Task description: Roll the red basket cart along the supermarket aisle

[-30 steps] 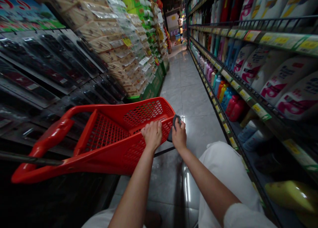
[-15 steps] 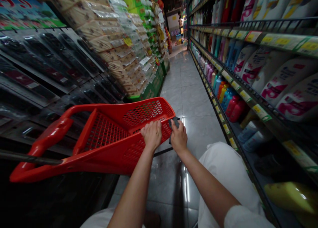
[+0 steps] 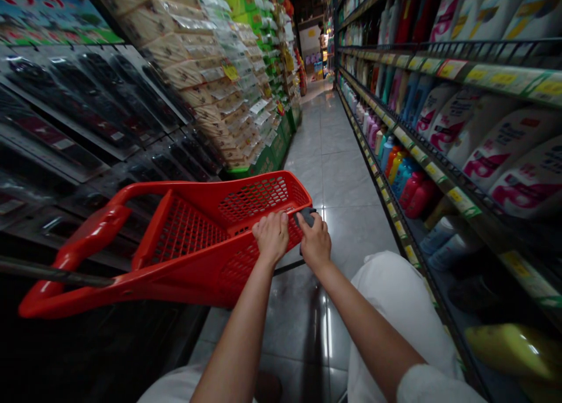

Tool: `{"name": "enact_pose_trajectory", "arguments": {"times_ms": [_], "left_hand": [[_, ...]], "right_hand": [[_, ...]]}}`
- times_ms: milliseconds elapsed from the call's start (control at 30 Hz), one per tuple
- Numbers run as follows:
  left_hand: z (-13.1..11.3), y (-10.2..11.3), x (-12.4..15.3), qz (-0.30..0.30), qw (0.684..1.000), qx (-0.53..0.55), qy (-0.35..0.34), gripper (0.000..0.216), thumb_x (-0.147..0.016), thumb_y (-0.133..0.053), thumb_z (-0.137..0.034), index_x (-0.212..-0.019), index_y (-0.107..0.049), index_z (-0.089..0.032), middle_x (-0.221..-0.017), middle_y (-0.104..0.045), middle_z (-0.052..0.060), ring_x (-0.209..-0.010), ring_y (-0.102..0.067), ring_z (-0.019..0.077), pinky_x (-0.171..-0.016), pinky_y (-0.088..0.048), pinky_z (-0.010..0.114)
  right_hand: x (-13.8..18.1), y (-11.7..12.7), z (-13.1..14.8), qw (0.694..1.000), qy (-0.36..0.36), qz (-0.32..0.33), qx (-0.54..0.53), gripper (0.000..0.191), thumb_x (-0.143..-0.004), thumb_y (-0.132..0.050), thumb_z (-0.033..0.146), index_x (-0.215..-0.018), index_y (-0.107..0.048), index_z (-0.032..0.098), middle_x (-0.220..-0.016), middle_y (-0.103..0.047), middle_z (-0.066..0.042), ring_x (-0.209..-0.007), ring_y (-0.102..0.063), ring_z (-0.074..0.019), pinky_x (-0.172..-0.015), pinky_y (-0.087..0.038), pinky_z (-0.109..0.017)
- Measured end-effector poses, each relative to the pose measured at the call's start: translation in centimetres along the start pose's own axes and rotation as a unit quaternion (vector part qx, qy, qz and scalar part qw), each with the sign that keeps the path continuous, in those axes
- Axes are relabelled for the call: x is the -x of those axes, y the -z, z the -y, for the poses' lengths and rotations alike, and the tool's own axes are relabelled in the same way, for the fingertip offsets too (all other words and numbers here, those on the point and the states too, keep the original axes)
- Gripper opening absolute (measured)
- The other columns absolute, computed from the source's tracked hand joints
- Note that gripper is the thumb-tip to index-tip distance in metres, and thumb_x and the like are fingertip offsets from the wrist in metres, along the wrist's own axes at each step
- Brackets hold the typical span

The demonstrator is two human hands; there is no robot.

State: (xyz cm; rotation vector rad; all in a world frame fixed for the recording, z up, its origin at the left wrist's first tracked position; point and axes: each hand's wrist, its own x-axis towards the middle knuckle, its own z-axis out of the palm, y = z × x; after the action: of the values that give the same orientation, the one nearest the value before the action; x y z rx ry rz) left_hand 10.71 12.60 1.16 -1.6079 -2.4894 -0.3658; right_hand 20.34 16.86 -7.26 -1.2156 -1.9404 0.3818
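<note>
A red plastic rolling shopping basket (image 3: 175,283) with mesh-like walls lies across the aisle in front of me, its handle end (image 3: 88,239) to the left. My left hand (image 3: 271,238) is closed over the near rim, close to the right end, fingers curled over the edge. My right hand (image 3: 316,243) grips a small dark grey piece (image 3: 305,217) at the basket's right end, thumb on top. Whether that piece is fixed to the basket I cannot tell. A dark metal rod (image 3: 52,279) runs through the handle end.
On the right, shelves (image 3: 478,207) hold several bottles, among them pink and white ones (image 3: 504,151) and a yellow one (image 3: 509,344) low down. Stacked packs (image 3: 197,69) and hanging blister packs (image 3: 65,104) line the left. Grey tiles (image 3: 342,174) run down the aisle.
The view has shifted slightly. Both hands keep their places on the basket and the grey piece; my right thumb lies a little differently on the piece.
</note>
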Motion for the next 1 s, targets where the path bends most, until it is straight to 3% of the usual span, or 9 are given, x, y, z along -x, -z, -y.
{"name": "enact_pose_trajectory", "arguments": {"times_ms": [133, 267, 367, 433, 567, 700, 867, 1000], "left_hand": [[-0.1, 0.2, 0.0, 0.008, 1.000, -0.005, -0.013, 0.048, -0.102, -0.022, -0.038, -0.130, -0.058, -0.023, -0.116, -0.068, 0.009, -0.106, -0.057, 0.0243, -0.094, -0.034, 0.040], [1.0, 2.0, 0.2, 0.057, 0.996, -0.011, -0.073, 0.045, -0.100, -0.035, -0.039, -0.137, -0.053, -0.023, -0.126, -0.066, 0.009, -0.113, -0.059, 0.0248, -0.094, -0.039, 0.037], [3.8, 4.2, 0.6, 0.085, 0.992, -0.038, -0.088, 0.043, -0.099, -0.038, -0.035, -0.134, -0.057, -0.020, -0.125, -0.068, 0.010, -0.112, -0.062, 0.0246, -0.092, -0.043, 0.035], [6.2, 5.6, 1.1, 0.089, 0.990, -0.083, -0.066, 0.043, -0.099, -0.035, -0.035, -0.129, -0.062, -0.019, -0.117, -0.072, 0.012, -0.106, -0.066, 0.0255, -0.088, -0.045, 0.035], [9.5, 7.3, 2.1, 0.090, 0.979, -0.181, -0.024, 0.041, -0.098, -0.035, -0.036, -0.120, -0.067, -0.026, -0.107, -0.075, 0.010, -0.097, -0.070, 0.0264, -0.081, -0.046, 0.034], [9.3, 7.3, 2.0, 0.101, 0.973, -0.205, -0.008, 0.040, -0.098, -0.032, -0.035, -0.111, -0.069, -0.026, -0.103, -0.076, 0.008, -0.095, -0.070, 0.0261, -0.074, -0.045, 0.032], [8.1, 6.7, 1.2, 0.094, 0.976, -0.196, -0.012, 0.041, -0.098, -0.029, -0.036, -0.104, -0.068, -0.026, -0.100, -0.076, 0.006, -0.093, -0.070, 0.0253, -0.069, -0.042, 0.031], [7.5, 6.3, 1.2, 0.081, 0.979, -0.189, -0.013, 0.040, -0.098, -0.029, -0.036, -0.101, -0.068, -0.026, -0.096, -0.076, 0.006, -0.089, -0.070, 0.0252, -0.067, -0.041, 0.032]], "right_hand": [[0.7, 0.0, 1.0, 0.998, 0.044, 0.048, 0.002, 0.059, -0.090, -0.043, 0.009, -0.137, -0.055, 0.041, -0.130, -0.051, -0.011, -0.102, -0.051, -0.0257, -0.088, -0.050, -0.041], [0.1, 0.4, -0.9, 1.000, -0.019, 0.015, -0.015, 0.061, -0.086, -0.043, 0.004, -0.136, -0.058, 0.036, -0.130, -0.051, -0.012, -0.110, -0.051, -0.0260, -0.094, -0.049, -0.042], [-1.1, 1.0, -2.4, 0.997, -0.046, -0.048, -0.049, 0.058, -0.088, -0.041, 0.006, -0.138, -0.056, 0.031, -0.128, -0.050, -0.012, -0.116, -0.051, -0.0250, -0.098, -0.048, -0.041], [-2.1, 1.6, -2.8, 0.996, -0.013, -0.064, -0.062, 0.058, -0.089, -0.041, 0.008, -0.140, -0.054, 0.030, -0.133, -0.049, -0.011, -0.121, -0.049, -0.0246, -0.101, -0.046, -0.041], [-3.7, 2.6, -2.1, 0.999, 0.038, 0.014, -0.012, 0.060, -0.088, -0.042, 0.008, -0.143, -0.051, 0.031, -0.151, -0.042, -0.008, -0.117, -0.052, -0.0264, -0.098, -0.048, -0.042], [-3.1, 2.6, 0.6, 0.994, 0.041, 0.089, 0.040, 0.064, -0.087, -0.040, 0.008, -0.148, -0.044, 0.028, -0.158, -0.036, -0.003, -0.108, -0.055, -0.0263, -0.093, -0.050, -0.040], [-2.0, 2.6, 3.2, 0.977, 0.132, 0.154, 0.063, 0.069, -0.086, -0.042, 0.009, -0.149, -0.040, 0.038, -0.161, -0.030, 0.007, -0.101, -0.055, -0.0248, -0.083, -0.054, -0.038], [-4.1, 3.1, 1.0, 0.987, 0.046, 0.131, 0.085, 0.066, -0.087, -0.041, 0.009, -0.146, -0.045, 0.037, -0.158, -0.037, 0.007, -0.100, -0.057, -0.0240, -0.082, -0.054, -0.037]]}}
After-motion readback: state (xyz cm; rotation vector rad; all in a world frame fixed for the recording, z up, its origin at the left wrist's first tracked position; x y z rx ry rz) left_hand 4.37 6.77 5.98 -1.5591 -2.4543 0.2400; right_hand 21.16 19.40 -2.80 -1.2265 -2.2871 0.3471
